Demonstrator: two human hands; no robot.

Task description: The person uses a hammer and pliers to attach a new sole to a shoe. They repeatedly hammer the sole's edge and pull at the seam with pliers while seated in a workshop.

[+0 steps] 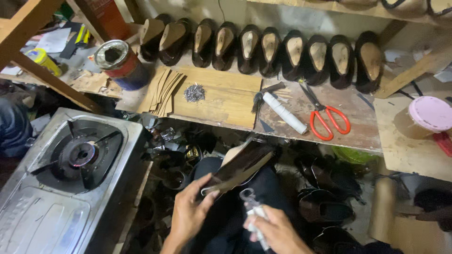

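Gas stove (70, 174) fills my near left, burner facing up. Worktop (329, 127) runs across the far side; a row of dark shoes (263, 49) stands along its back edge, soles outward. On it, left to right: paint tin (120, 63), stack of tan insoles (162, 91), small heap of nails (194, 92), hammer (278, 106), red-handled scissors (325, 117).

Near centre, my left hand (190, 211) has its fingers closed on a dark shoe upper (242, 167), tilted. My right hand (278, 230) grips metal pincers (252, 207), just beside the upper.
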